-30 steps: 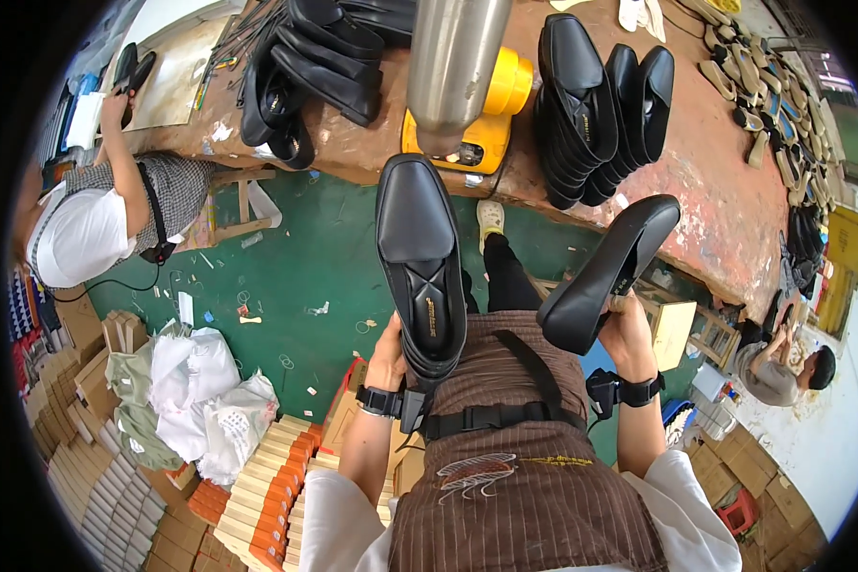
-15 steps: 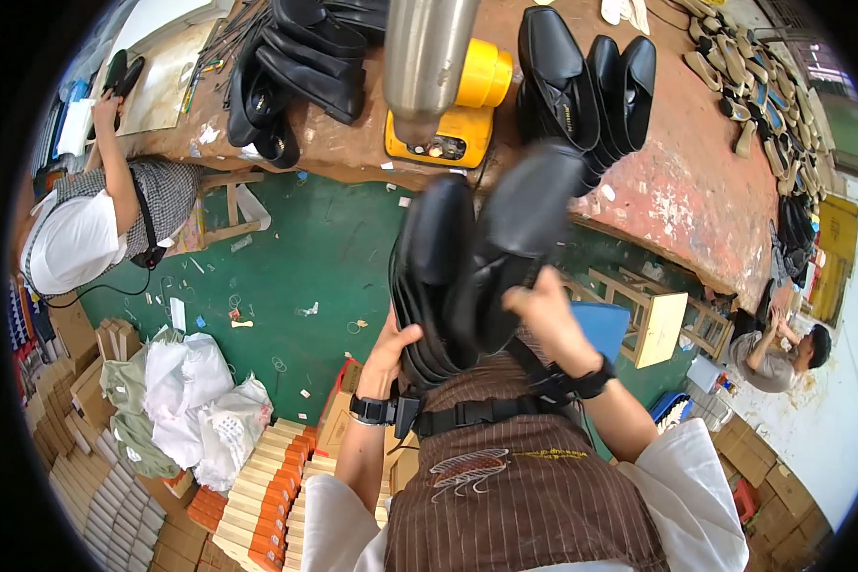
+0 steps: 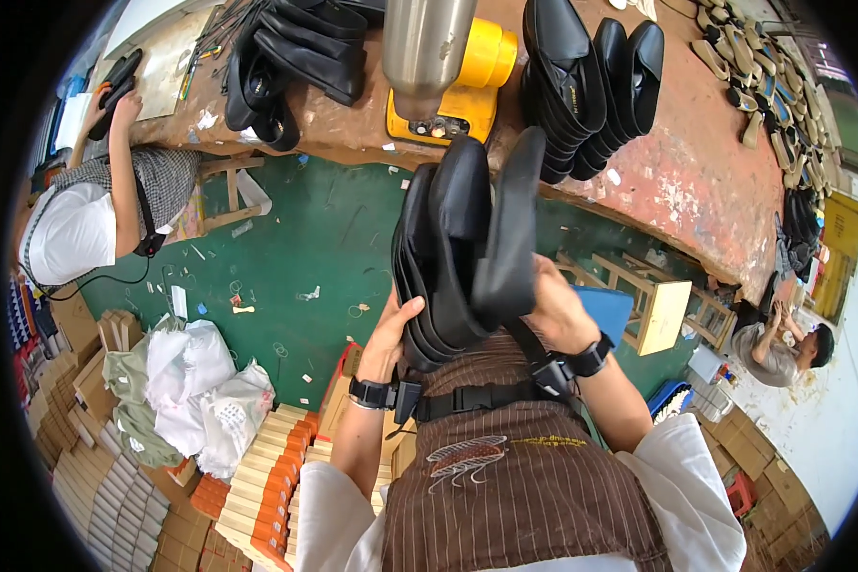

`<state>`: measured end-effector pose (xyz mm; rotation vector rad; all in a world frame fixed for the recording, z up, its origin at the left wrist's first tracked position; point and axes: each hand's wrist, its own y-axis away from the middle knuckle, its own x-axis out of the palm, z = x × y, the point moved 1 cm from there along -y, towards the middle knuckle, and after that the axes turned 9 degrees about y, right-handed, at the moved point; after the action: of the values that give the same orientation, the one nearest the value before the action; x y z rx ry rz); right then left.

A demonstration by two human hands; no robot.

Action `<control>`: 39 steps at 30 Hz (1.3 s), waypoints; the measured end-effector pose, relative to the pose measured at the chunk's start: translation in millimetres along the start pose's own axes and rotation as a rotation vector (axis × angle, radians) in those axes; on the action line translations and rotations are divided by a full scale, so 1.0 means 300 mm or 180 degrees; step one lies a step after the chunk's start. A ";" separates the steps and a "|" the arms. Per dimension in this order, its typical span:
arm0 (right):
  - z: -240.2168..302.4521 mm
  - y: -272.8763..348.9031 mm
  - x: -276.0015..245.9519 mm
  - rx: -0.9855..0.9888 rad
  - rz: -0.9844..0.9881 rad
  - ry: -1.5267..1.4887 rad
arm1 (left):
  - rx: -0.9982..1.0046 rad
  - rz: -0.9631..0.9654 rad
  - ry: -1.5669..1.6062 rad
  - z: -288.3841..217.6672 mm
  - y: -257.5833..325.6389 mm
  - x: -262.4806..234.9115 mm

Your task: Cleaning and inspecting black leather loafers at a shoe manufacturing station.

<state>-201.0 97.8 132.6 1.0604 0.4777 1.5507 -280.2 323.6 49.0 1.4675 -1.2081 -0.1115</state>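
Since a second ago the two black leather slip-on shoes (image 3: 458, 257), then held apart with one in each hand, have come together and now stand pressed side against side, toes pointing up and away from the person, just above the brown striped apron (image 3: 515, 486). The left hand (image 3: 391, 334) is cupped around the heel end of the left-side shoe, thumb hooked over its edge and fingers curled underneath, so it is closed on the pair from the left. The right hand (image 3: 555, 310) wraps the lower part of the right-side shoe, whose pale grey sole (image 3: 510, 229) faces outward; its fingers press the shoe inward against the other. Both wrists carry black bands. Beyond the hands, past the toes of the held pair, a steel cylinder on a yellow machine base (image 3: 462, 81) stands on the worn reddish workbench (image 3: 696, 172). To the right of it, above the right hand, a row of finished black shoes (image 3: 591, 76) stands upright on the bench; to the left, above the left hand, lies another heap of black shoes (image 3: 296, 57). Well to the left of the left hand, another person in a white shirt (image 3: 76, 229) sits at the bench over the green floor (image 3: 296, 248).
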 end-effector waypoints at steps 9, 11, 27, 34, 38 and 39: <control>0.041 0.104 -0.245 -0.0469 0.0265 -0.2294 | -0.0308 0.0354 0.1459 0.014 -0.093 0.013; 0.039 0.138 -0.273 -0.0491 0.0292 -0.2250 | -0.0274 0.0586 0.1389 -0.004 -0.104 0.037; 0.037 0.163 -0.283 -0.0777 -0.0235 -0.1144 | -0.0179 0.0762 0.1268 -0.004 0.033 0.040; 0.032 0.156 -0.310 -0.0825 -0.0602 -0.1091 | 0.0024 0.0404 0.1596 -0.023 -0.039 0.069; 0.011 0.154 -0.350 -0.0898 -0.0961 -0.1103 | 0.0260 0.0495 0.1289 -0.030 -0.092 0.053; 0.021 0.156 -0.339 -0.0920 -0.1033 -0.1246 | 0.0240 0.0504 0.1288 -0.034 -0.087 0.066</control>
<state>-227.0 -11.3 135.2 0.9744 0.1389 1.0549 -248.8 311.2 42.7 1.3706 -0.9972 0.3279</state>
